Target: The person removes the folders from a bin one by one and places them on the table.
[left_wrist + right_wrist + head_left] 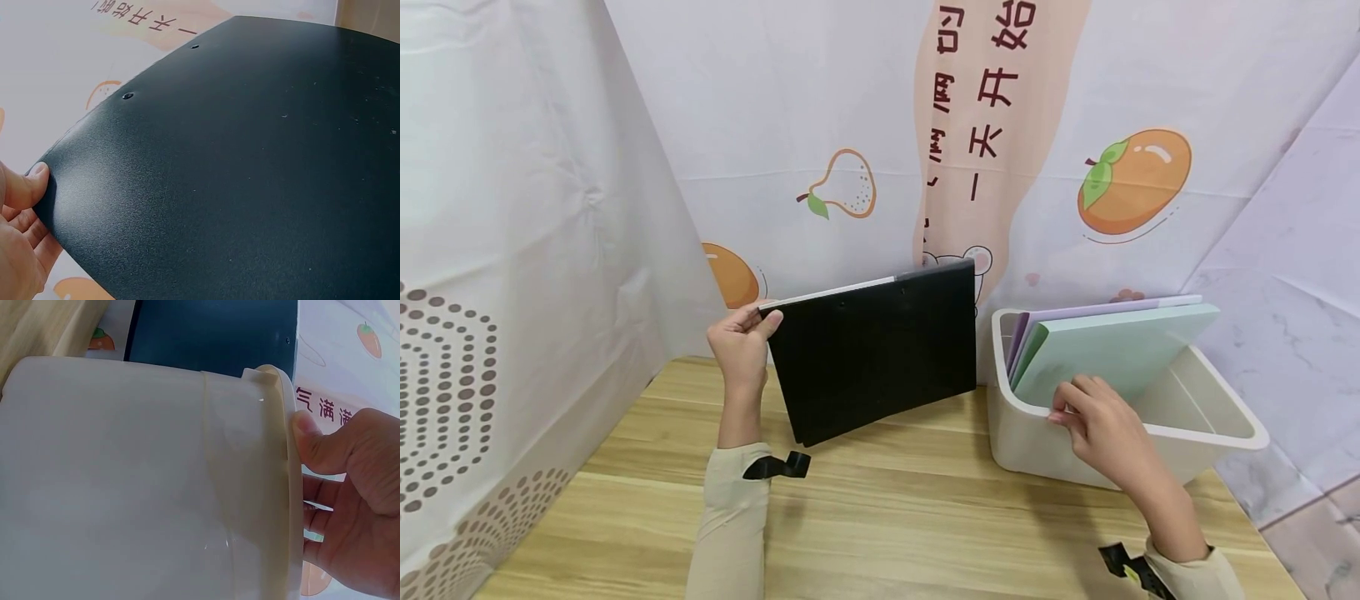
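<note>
My left hand pinches a black folder by its upper left corner, the thumb on the near face. The folder stands on its long side, tilted, left of the bin, with a pale strip of edge showing along its top. In the left wrist view its black cover fills most of the picture, with two small holes near one edge. My right hand grips the front rim of a white plastic bin; in the right wrist view the thumb presses the rim from outside, fingers over the other side.
Inside the bin, a light green folder leans in front of a purple folder, both toward its left end. Bin and black folder are on a wood-grain table. Behind hangs a white curtain printed with fruit and writing.
</note>
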Demonstrator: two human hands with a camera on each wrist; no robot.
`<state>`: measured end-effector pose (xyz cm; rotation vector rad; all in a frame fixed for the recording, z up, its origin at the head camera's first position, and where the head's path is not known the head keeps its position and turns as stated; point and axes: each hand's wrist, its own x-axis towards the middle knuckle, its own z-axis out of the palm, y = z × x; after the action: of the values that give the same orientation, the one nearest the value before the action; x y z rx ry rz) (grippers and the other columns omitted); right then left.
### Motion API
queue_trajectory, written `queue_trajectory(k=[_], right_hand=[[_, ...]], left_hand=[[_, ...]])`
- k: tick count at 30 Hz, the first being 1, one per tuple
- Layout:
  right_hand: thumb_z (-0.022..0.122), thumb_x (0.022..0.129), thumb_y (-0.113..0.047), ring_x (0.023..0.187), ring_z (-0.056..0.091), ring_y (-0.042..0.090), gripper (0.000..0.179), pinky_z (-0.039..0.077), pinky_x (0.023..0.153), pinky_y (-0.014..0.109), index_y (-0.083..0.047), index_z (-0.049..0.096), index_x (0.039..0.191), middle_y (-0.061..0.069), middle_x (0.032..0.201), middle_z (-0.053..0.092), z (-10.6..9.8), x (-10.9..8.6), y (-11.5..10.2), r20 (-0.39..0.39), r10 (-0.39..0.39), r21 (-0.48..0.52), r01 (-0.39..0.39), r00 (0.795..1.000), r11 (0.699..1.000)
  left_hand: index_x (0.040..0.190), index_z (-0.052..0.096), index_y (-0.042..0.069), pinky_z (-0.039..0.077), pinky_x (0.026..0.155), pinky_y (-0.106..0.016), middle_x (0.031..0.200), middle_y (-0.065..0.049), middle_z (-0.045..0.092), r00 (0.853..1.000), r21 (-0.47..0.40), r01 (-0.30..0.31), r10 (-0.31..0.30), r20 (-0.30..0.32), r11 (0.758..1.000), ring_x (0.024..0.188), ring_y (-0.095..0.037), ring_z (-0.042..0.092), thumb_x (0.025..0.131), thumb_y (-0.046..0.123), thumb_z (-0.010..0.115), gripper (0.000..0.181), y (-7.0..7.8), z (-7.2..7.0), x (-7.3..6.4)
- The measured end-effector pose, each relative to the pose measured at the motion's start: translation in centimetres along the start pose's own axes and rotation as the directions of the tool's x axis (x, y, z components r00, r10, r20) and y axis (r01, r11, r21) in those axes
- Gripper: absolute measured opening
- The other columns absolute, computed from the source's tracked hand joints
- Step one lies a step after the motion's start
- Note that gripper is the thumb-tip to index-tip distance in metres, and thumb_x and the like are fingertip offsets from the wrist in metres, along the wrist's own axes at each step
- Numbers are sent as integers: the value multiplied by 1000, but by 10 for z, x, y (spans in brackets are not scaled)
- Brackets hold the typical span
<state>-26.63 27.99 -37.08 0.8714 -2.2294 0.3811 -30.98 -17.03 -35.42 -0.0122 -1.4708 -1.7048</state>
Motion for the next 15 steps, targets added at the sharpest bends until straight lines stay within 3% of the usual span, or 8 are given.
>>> queue_trajectory(k=[15], right_hand=[[87, 68, 5, 71, 39, 9, 38, 29, 62, 18, -18, 57, 74, -9, 71, 44, 1, 1, 0, -4, 5, 2, -5, 1000, 1000]], left_hand=[[93, 70, -24, 51, 59, -10, 66, 16, 68, 1000, 3, 13, -13, 6, 1000, 59, -1, 45, 81, -18, 74, 14, 1, 1, -1]])
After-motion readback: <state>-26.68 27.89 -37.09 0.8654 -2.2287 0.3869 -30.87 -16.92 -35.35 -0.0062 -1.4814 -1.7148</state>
